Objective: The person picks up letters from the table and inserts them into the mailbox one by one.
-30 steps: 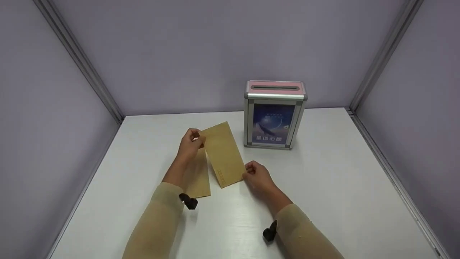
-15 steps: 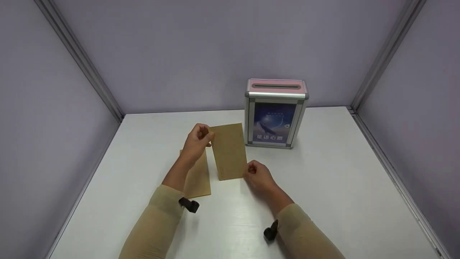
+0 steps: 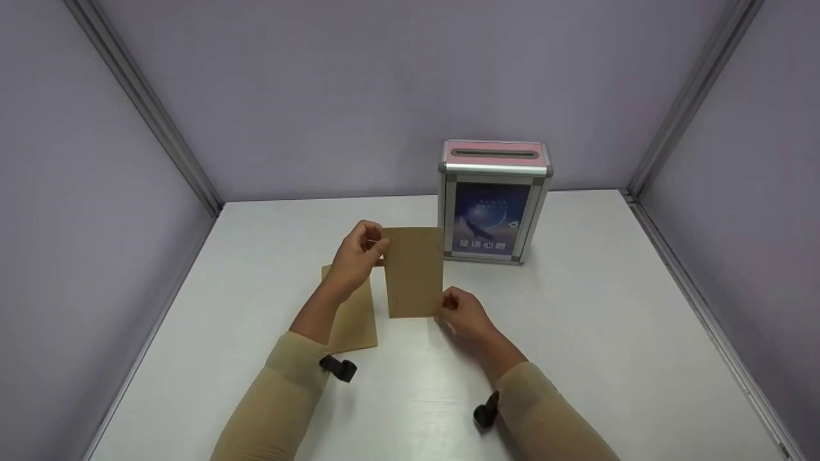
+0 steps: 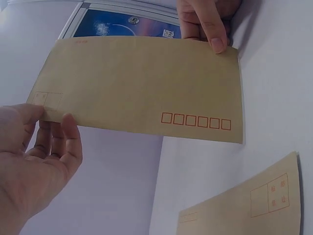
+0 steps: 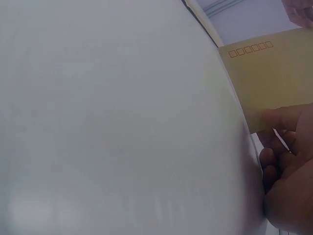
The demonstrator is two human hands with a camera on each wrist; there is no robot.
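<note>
Plain brown paper envelope (image 3: pixel 414 272) held above the white table (image 3: pixel 576 333), long axis running 12 to 6 o'clock; left hand (image 3: pixel 356 259) pinches its 11 o'clock corner, right hand (image 3: pixel 462 314) its 5 o'clock corner. Metal-framed slotted box (image 3: pixel 492 202) at 1 o'clock; second brown envelope (image 3: pixel 355 320) lies at 8 o'clock.

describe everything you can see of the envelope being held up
The held envelope is a plain brown paper one, long and flat, uncreased. Its face shows a row of six small red squares at one end and faint red boxes at the other. It is lifted off the white table, long side pointing away, in front of the slotted box. The left hand pinches its far corner, the right hand its near corner.
</note>
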